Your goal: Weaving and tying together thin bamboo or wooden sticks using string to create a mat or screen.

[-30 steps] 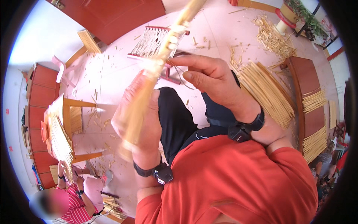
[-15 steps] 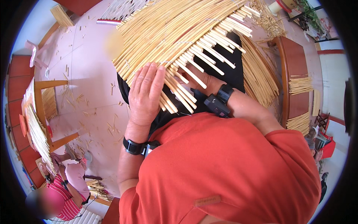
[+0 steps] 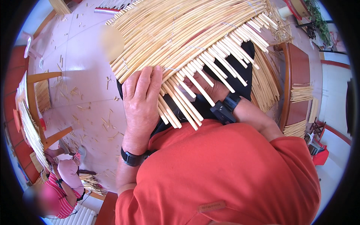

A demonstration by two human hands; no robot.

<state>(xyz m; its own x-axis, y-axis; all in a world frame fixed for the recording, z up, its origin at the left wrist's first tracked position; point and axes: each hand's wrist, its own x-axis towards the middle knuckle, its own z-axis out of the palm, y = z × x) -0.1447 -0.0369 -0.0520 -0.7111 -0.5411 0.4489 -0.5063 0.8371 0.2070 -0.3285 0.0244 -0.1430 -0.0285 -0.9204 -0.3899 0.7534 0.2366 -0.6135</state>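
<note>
A mat of pale yellow reed stalks [image 3: 161,41], bound with rows of white string, slants over my lap, its loose stalk ends sticking out unevenly toward me. My left hand [image 3: 141,90] is closed over the mat's near left corner, fingers pressed together on top and thumb hidden. Under the protruding ends, my right hand [image 3: 207,85] is bent inward and looks closed. Stalks cover most of its fingers, so what they hold cannot be made out. A black strap with a dark box-shaped device [image 3: 223,111] sits on my right wrist, and a black band [image 3: 131,158] circles the left.
More long stalks [image 3: 266,82] lie to the right, beside a reddish wooden bench [image 3: 298,69] bearing small stalk bundles. Cut bits litter the pink tiled floor [image 3: 88,93]. At lower left, a person in a striped top [image 3: 62,195] sits near a wooden frame [image 3: 33,108] with another mat.
The mat's near edge and its loose ends have shifted slightly toward me and to the right in view. My left hand stays on the corner; my right hand remains beneath the stalks.
</note>
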